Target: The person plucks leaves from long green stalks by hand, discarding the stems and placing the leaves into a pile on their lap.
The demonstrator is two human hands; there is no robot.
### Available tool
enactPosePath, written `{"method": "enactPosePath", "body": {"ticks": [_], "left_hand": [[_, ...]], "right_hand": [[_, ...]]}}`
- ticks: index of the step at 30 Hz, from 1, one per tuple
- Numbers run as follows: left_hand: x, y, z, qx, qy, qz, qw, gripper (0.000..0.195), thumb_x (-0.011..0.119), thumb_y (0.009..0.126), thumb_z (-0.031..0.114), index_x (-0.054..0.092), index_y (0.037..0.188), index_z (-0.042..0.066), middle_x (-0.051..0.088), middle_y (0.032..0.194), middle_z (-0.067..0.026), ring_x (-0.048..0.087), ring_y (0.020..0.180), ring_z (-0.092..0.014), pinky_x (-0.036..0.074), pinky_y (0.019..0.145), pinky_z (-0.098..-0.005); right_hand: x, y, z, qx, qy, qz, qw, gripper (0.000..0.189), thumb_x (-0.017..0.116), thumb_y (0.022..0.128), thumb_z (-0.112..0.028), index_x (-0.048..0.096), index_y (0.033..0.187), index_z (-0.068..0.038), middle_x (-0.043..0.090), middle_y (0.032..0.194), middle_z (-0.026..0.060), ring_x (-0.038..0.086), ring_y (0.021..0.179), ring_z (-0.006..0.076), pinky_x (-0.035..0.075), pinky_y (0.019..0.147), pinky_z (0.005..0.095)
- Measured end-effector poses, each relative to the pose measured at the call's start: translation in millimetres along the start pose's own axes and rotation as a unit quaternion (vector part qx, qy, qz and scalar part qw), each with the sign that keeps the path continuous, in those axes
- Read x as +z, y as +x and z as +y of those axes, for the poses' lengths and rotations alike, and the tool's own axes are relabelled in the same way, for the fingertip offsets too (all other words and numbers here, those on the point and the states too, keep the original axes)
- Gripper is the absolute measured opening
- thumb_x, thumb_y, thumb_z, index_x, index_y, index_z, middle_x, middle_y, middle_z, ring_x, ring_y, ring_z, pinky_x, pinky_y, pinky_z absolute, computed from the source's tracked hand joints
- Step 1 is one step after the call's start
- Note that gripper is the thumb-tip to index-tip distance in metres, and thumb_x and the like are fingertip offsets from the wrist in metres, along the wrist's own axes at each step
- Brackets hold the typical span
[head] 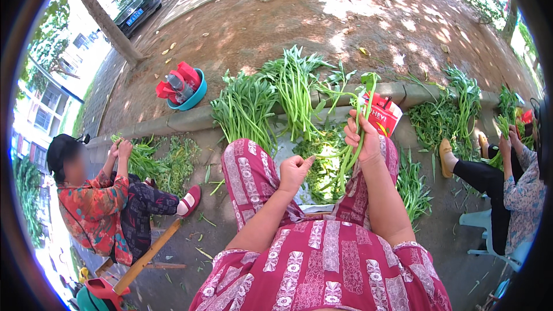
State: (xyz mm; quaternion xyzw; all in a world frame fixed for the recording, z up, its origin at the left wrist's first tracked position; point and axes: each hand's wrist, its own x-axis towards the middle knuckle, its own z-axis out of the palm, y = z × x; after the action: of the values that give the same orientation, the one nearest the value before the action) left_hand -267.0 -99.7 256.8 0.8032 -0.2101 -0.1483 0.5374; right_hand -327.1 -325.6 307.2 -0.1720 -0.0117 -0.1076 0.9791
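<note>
In my right hand is a small bunch of green leafy-vegetable stems, with a leafy top above the fist and stems hanging below it. The thumb and forefinger of my left hand pinch the tip of one thin stem that runs across from the bunch. Below both hands, between my knees, a heap of picked leaves and stem bits lies on a pale sheet. Two large bundles of long-stemmed greens lean on the kerb beyond my left knee. A red and white bag stands behind my right hand.
A low stone kerb crosses ahead. Past it sits a teal basin holding red bags and a bottle. One person sits at left and another at right, both handling greens. More greens lie beside my right knee.
</note>
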Motion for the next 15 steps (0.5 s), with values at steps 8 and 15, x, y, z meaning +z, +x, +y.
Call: {"method": "enactPosePath", "body": {"ticks": [8,15], "left_hand": [[-4.3,-7.5,41.9,0.24,0.134,-0.031,0.961,0.028,0.053,0.079,0.0,0.058,0.106,0.004,0.053,0.088,-0.0115,0.055,0.078,-0.027,0.045,0.064,-0.0323],[-1.8,-7.8,34.6,0.282,0.171,-0.08,0.941,0.01,0.053,0.081,0.004,0.058,0.089,0.003,0.053,0.079,-0.0133,0.054,0.075,-0.032,0.043,0.066,-0.0379]], "right_hand": [[2.0,-0.7,3.7,0.011,-0.026,-0.004,1.0,0.028,0.039,0.095,-0.024,0.053,0.108,-0.004,0.048,0.067,0.0037,0.039,0.051,0.0107,0.031,0.04,0.0216],[3.0,-0.3,4.4,0.022,-0.035,-0.013,0.999,0.028,0.039,0.095,-0.024,0.052,0.108,-0.004,0.048,0.067,0.0033,0.038,0.05,0.0107,0.031,0.039,0.0217]]}}
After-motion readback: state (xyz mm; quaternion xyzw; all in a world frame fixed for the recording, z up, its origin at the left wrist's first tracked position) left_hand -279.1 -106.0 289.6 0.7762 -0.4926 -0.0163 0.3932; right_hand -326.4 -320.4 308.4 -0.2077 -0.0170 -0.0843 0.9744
